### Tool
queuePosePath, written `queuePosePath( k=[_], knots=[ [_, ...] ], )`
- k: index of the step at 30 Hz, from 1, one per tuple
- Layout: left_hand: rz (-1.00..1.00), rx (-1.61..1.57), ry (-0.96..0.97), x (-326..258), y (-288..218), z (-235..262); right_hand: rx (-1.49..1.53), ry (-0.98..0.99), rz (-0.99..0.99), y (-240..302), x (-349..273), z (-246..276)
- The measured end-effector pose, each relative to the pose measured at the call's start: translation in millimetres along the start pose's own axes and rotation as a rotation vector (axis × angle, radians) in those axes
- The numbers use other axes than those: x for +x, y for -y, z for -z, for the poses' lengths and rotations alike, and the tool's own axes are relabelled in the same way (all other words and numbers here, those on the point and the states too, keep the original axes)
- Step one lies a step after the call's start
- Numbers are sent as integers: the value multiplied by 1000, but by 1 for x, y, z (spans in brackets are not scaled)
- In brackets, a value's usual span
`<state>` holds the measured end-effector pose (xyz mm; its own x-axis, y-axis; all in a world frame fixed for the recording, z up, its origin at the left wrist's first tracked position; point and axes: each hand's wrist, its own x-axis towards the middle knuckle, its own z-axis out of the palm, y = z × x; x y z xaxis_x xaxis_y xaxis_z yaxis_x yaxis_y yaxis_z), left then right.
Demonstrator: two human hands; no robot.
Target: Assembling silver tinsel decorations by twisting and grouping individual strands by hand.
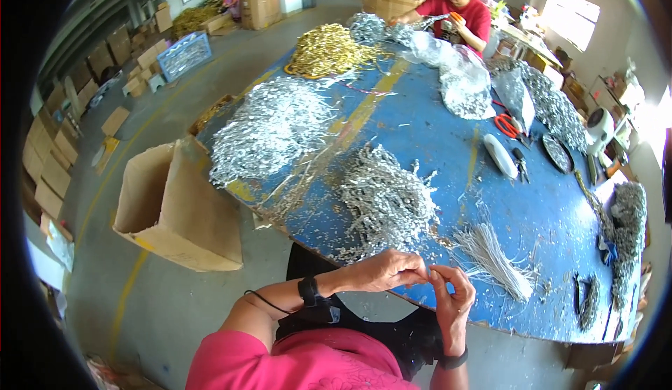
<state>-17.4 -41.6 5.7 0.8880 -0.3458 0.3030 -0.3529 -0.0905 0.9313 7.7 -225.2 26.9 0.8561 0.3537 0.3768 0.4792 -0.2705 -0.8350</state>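
My left hand (pixel 383 270) and my right hand (pixel 451 299) meet at the near edge of the blue table (pixel 420 131), fingertips pinched together on something small and thin that I cannot make out. Just beyond them lies a heap of silver glittery sprigs (pixel 383 197). A bundle of pale thin stems (pixel 492 256) lies to the right of my right hand.
Larger silver piles (pixel 269 128) and a gold pile (pixel 327 48) lie farther back. A person in red (pixel 458 13) works at the far end. Red scissors (pixel 507 125) and pliers (pixel 520 164) lie at right. An open cardboard box (pixel 175 204) stands left of the table.
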Motion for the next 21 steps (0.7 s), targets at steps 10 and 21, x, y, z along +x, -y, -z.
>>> queuePosePath(
  k=[10,21],
  knots=[
    [-57,61,-83,0,11,-2,284,-132,-225,-36,-18,12],
    [-81,139,46,-6,18,-19,870,-294,-223,-26,-17,-5]
  ],
)
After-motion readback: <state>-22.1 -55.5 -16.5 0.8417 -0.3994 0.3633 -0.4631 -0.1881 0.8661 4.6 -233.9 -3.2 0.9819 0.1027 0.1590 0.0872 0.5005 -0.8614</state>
